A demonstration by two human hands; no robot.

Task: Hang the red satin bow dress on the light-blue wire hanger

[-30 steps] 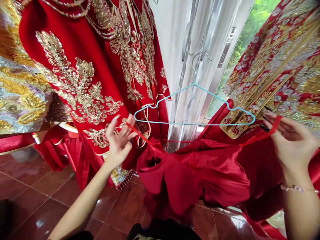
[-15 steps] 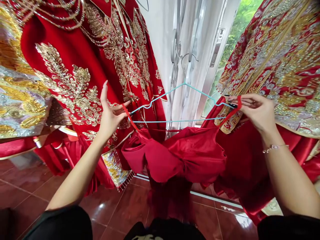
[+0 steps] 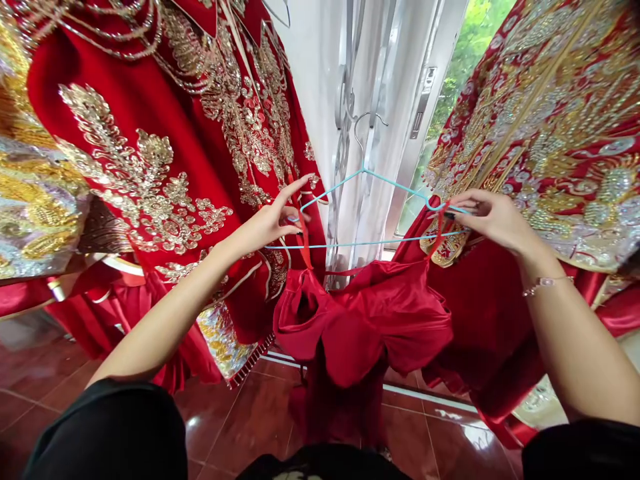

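A red dress (image 3: 353, 327) hangs by thin shoulder straps below a light blue wire hanger (image 3: 367, 172), whose hook rests on a silver stand. My left hand (image 3: 276, 219) pinches the left strap (image 3: 305, 248) beside the hanger's left notch, index finger stretched out. At the hanger's right notch, my right hand (image 3: 480, 212) is closed on the right strap (image 3: 440, 227), its fingers touching the wire. The bodice sags under the hanger's bottom bar, and its left cup gapes. The fingertips of both hands are partly hidden.
A red jacket with gold embroidery (image 3: 150, 153) hangs at the left. Another heavily beaded jacket (image 3: 540, 133) hangs at the right. Behind the hanger are a white curtain (image 3: 313, 87) and a door frame (image 3: 425, 100). The floor is reddish tile (image 3: 250, 413).
My left hand has moved inward to the right with its strap, from the hanger's end to its notch. My right hand has shifted slightly left. The bodice's left side now hangs lower.
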